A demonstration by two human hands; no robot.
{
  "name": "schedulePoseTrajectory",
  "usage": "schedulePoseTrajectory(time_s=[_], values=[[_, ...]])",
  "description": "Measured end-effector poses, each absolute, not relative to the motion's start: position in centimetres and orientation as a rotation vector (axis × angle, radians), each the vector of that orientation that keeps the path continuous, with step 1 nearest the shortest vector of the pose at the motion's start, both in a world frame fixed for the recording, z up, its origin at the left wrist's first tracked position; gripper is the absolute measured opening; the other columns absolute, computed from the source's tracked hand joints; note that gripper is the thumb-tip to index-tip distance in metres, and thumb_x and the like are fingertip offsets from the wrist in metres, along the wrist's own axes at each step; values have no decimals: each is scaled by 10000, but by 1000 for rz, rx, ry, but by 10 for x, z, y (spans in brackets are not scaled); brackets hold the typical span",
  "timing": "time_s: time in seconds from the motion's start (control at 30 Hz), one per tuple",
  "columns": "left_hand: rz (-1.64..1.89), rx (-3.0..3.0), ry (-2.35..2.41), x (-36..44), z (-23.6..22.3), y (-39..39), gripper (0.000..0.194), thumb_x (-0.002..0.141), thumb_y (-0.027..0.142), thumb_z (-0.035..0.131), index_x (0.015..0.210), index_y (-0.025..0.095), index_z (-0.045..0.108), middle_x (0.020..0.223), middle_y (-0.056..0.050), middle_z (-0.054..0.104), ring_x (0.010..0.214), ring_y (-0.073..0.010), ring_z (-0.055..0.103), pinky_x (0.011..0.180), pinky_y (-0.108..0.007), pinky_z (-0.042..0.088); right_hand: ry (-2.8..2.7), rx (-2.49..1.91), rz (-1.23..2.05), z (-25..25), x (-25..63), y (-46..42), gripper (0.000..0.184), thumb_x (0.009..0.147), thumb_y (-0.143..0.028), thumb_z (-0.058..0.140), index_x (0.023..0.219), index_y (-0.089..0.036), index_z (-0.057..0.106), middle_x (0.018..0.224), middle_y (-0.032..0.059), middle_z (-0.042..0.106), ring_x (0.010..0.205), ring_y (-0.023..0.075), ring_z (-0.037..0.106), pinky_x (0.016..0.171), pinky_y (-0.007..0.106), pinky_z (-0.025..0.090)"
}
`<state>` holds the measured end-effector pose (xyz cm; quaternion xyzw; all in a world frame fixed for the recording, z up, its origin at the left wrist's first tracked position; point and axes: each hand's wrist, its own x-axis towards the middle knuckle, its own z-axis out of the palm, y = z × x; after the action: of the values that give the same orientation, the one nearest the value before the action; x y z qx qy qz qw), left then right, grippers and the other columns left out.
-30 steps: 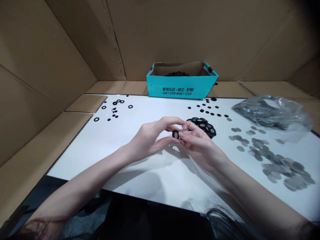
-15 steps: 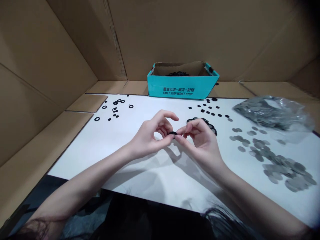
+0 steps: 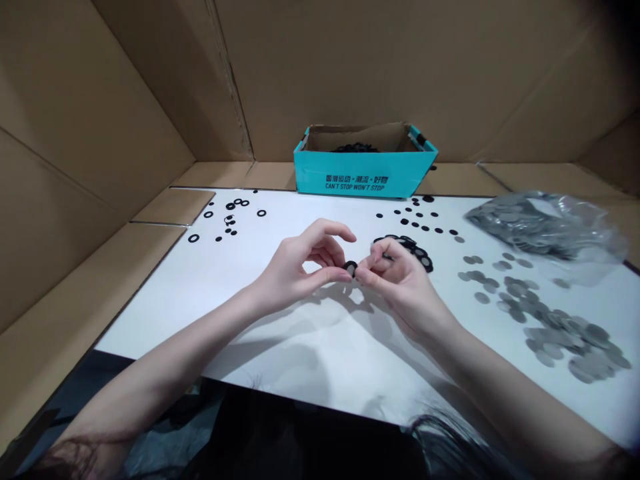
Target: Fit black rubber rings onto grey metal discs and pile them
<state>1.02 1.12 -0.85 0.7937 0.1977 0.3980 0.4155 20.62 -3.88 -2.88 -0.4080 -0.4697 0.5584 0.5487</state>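
Above the white table a small black ring with a grey disc in its middle (image 3: 351, 269) is tilted up between both hands. My left hand (image 3: 306, 265) pinches its left edge with the thumb in front; the index finger is curved free above. On the other edge, my right hand (image 3: 404, 275) grips it between thumb and fingertips. Just behind my right hand lies a heap of similar black rings with grey centres (image 3: 423, 255), partly hidden by the fingers.
Loose grey discs (image 3: 565, 328) are spread at the right, below a clear plastic bag (image 3: 543, 227) of more discs. Black rings and dots (image 3: 231, 207) lie at the far left, small black discs (image 3: 425, 229) at the back. A turquoise box (image 3: 357, 175) holds black pieces. Cardboard walls enclose the table.
The black ring has turned from nearly edge-on to show its grey centre. My right hand has shifted slightly right and its fingers have moved; my left hand has barely moved.
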Motion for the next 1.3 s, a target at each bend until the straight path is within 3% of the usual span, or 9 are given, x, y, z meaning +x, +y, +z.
schedulePoseTrajectory(time_s=[0.17,0.23,0.4,0.63,0.8,1.1,1.2,1.3], values=[[1151,2177,312,12,-14,12,518,839,316,875,1273,250,599,1195,-58,704,985,-157,745,920,-267,626,-991,-956,1581,-26,206,-38,592,626,-507,974,812,-256,471,600,-104,555,475,70,425,449,210,273],[1188,2217,275,13,-15,11,499,871,286,846,1301,258,595,1236,-61,706,1011,-163,759,943,-273,628,-955,-962,1600,-26,205,-38,606,595,-502,990,804,-253,479,608,-101,565,487,70,436,460,208,299],[1291,2306,181,16,-14,10,423,928,211,777,1313,228,600,1206,-63,748,995,-151,780,934,-243,631,-949,-906,1645,-27,205,-38,563,607,-468,998,825,-251,527,635,-89,592,587,93,563,617,237,468],[1334,2471,135,11,-11,11,327,937,137,743,1245,180,642,1112,-88,802,980,-166,780,887,-232,626,-957,-827,1678,-29,209,-38,491,666,-425,983,824,-246,554,672,-76,653,603,82,592,583,200,451],[1374,2497,69,12,-11,13,328,952,140,721,1262,187,623,1030,-65,798,897,-157,769,833,-249,635,-1051,-771,1639,-27,210,-38,454,721,-414,956,901,-255,570,824,-32,743,721,102,665,667,217,520],[1422,2680,122,15,-18,16,242,1037,179,576,1273,228,598,1038,-42,801,864,-139,752,809,-270,630,-1255,-871,1193,-29,199,-42,507,640,-302,988,902,-266,555,710,-68,669,625,122,681,628,257,585],[1350,2737,173,9,-17,20,267,1023,256,633,1284,225,590,1073,-64,795,925,-162,757,828,-286,631,-1344,-957,1009,-25,205,-39,475,628,-316,978,894,-259,588,760,-35,700,673,156,723,671,296,629],[1327,2682,342,-7,-11,31,387,964,363,734,1291,210,594,1058,-68,782,895,-158,753,834,-272,625,-1512,-1153,756,-15,233,-31,322,712,-351,884,909,-242,654,853,31,754,763,204,758,781,372,656]])
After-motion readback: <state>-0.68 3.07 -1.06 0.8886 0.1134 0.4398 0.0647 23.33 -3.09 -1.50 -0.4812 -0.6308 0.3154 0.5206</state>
